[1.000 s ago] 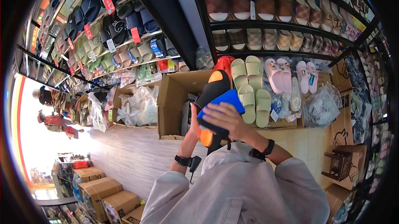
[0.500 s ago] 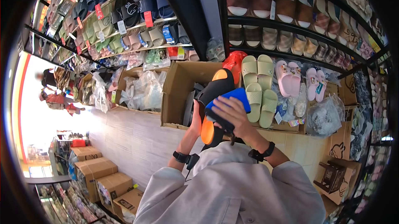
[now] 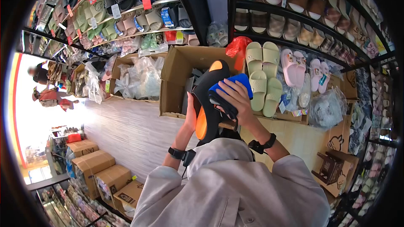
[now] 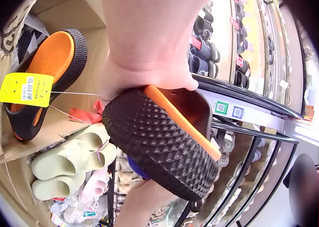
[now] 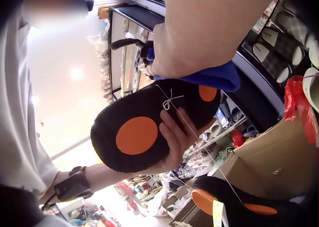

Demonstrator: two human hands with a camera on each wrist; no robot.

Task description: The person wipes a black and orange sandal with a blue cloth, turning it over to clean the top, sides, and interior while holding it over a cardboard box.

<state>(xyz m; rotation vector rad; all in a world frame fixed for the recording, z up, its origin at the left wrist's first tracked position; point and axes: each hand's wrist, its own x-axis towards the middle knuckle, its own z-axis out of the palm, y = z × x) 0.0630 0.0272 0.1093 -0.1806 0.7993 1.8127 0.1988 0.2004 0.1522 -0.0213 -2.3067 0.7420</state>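
Note:
My left hand grips a thick black slipper with orange patches along its edge. Over its other side, my right hand holds a blue cloth-like item with a black part, against or close to the slipper; contact is partly hidden. In the right wrist view, left fingers wrap the sole beside a knotted white string. A matching slipper with a yellow tag hangs on string over an open carton.
The open carton stands beyond my hands, with green slippers and pink slippers to its right. Shelves of footwear rise behind. More boxes stand at lower left, a small brown stool at lower right.
The head view has shifted, so the carton and green slippers appear higher. The held slipper has turned, and my right fingers look more spread over the blue item.

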